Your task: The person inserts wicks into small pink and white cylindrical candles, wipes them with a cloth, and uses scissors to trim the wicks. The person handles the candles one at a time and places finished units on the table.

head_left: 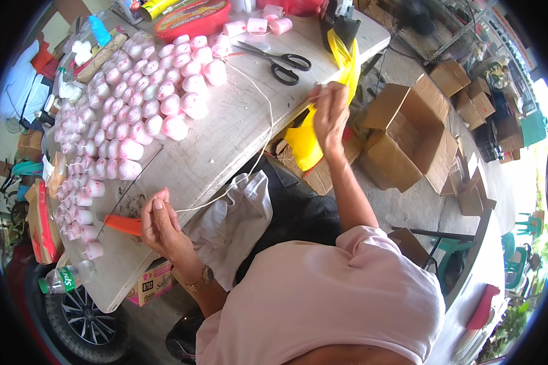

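left hand [164, 226], fingers pinched on the string [202, 207], which bows slackly past the edge of the surface [195, 159] and back up beside the cups [175, 126]! right hand [332, 112], fingers bunched by the bag [304, 143], grip on anything impossible to tell. a sharp tug could topple cups; the loose curve might snag the scissors [273, 58]. thin pale strand, squat pink-and-white rounds, crinkled yellow plastic, scuffed pale top.

Readable print on green-labelled bottle [66, 278], carton [154, 286], red tub [192, 20]
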A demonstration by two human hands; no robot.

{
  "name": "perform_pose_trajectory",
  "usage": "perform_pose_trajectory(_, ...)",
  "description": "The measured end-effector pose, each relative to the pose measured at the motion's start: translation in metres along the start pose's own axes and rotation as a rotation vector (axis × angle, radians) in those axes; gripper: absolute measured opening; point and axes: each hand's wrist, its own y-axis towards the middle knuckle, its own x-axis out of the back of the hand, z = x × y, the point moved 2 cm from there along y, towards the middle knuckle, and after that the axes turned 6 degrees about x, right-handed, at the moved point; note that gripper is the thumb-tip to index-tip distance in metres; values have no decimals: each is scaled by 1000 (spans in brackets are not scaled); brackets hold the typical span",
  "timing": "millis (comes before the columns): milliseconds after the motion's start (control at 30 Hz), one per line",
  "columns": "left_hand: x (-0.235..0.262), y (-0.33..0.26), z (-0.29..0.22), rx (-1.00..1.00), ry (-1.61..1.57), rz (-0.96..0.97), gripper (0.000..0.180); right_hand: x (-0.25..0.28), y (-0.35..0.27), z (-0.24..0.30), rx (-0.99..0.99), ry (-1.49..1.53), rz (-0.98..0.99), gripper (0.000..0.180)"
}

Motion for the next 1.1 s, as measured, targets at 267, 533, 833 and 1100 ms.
perform_pose_trajectory(267,0,-3,-3,28,33,10,22,28,16,-88,-228,-90,-275,9)
perform_pose_trajectory(533,-3,-4,-2,42,68,-6,22,34,29,-100,-86,-427,-230,11)
perform_pose_trajectory(833,-2,-5,-6,70,31,9,18,44,-25,-164,-215,-963,257,20)
perform_pose_trajectory(1100,-13,-7,-32,-316,420,143,11,48,12,-3,243,-673,258,16)
